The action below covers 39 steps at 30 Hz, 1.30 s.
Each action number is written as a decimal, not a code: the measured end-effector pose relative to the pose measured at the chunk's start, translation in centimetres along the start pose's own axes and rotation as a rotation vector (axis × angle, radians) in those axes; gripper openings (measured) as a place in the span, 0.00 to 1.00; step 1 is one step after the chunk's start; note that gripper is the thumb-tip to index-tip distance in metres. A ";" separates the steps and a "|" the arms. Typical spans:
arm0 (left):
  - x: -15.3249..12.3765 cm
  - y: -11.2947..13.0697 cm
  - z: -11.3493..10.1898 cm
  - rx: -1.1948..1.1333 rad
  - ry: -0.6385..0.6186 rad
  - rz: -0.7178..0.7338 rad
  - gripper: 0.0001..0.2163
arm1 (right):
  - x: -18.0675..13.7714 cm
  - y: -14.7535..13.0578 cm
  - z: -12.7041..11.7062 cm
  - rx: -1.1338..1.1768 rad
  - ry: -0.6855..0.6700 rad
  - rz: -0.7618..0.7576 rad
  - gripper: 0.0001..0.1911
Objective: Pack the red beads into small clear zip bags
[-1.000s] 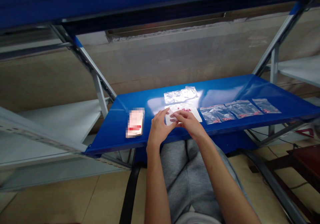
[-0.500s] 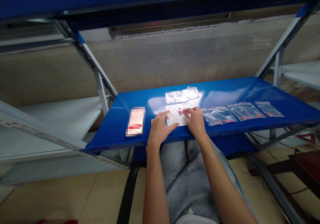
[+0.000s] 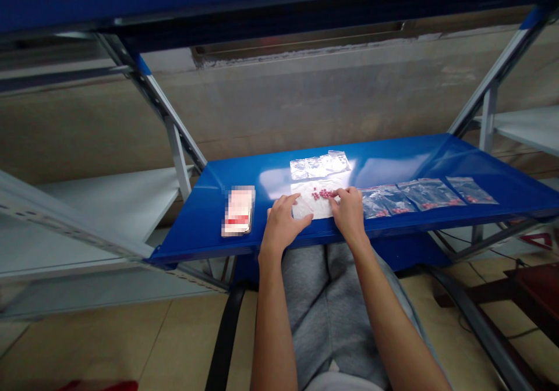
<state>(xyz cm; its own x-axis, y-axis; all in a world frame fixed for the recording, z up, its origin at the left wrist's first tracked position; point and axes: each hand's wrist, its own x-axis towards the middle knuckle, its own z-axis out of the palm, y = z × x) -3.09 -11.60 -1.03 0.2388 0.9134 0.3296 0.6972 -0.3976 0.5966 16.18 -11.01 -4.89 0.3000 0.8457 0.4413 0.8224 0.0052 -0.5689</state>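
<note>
Several small red bead-like pieces lie in a loose cluster on a white sheet near the table's front edge. At the sheet's left side, my left hand rests with thumb and fingers spread apart. Between them is a faint clear edge, perhaps a plastic bag, too faint to be sure. My right hand is at the right end of the cluster, its thumb and fingertips drawn together by the outermost red pieces. Whether a piece is pinched there is hidden.
Clear zip bags with red pieces inside lie in a row on the right of the blue table. Flat clear bags lie behind the sheet. A phone-like object, blurred out, is at the left. Metal posts flank the table.
My right hand has shifted slightly right, uncovering more of the red pieces. My left hand stays spread at the sheet's left side, with only a small shift.
</note>
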 end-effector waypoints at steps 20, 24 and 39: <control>0.2 0.3 1.3 0.054 -0.020 0.075 0.24 | 0.4 0.0 0.4 -0.072 -0.024 0.013 0.09; 0.2 0.5 1.3 0.028 -0.031 0.079 0.23 | 0.5 0.2 0.0 -0.026 0.001 -0.004 0.09; 0.4 0.5 1.0 -0.065 -0.002 0.082 0.24 | 0.3 -2.6 -2.2 0.486 -0.362 -0.134 0.08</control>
<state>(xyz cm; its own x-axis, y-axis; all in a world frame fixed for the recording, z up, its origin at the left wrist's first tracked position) -1.98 -11.35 -1.37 0.2942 0.8778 0.3779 0.6304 -0.4754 0.6137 15.23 -11.92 -1.71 -0.0433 0.9478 0.3160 0.5017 0.2941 -0.8135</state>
